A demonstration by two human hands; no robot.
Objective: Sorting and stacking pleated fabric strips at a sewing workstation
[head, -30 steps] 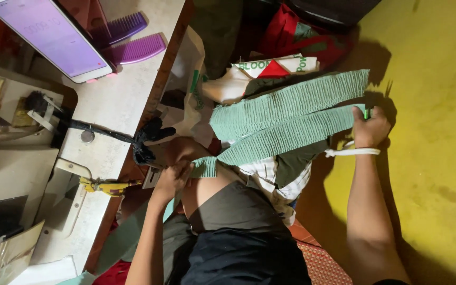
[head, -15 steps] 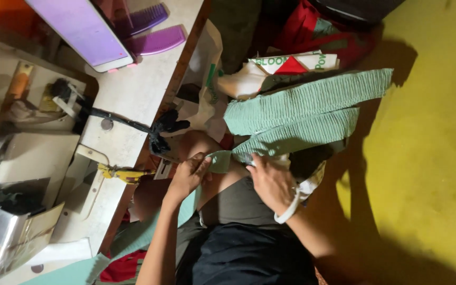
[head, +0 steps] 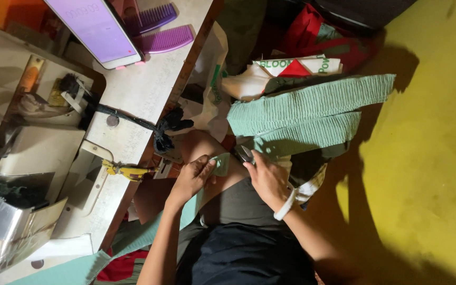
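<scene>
Over the lap, beside the desk [head: 149,95], the end of a green pleated fabric strip [head: 312,113] is pinched taut by the left hand [head: 193,177] while a small dark tool [head: 243,153], apparently a cutter, is gripped against it by the right hand [head: 267,179], the strip's remaining length being draped away across a bag pile.

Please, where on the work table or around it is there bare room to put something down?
A bare strip of the table lies between the purple combs and the black cord. The yellow floor, right of the green pleated fabric, is open. It is crowded at the sewing machine, and on the lap, where the left hand and right hand work.
</scene>
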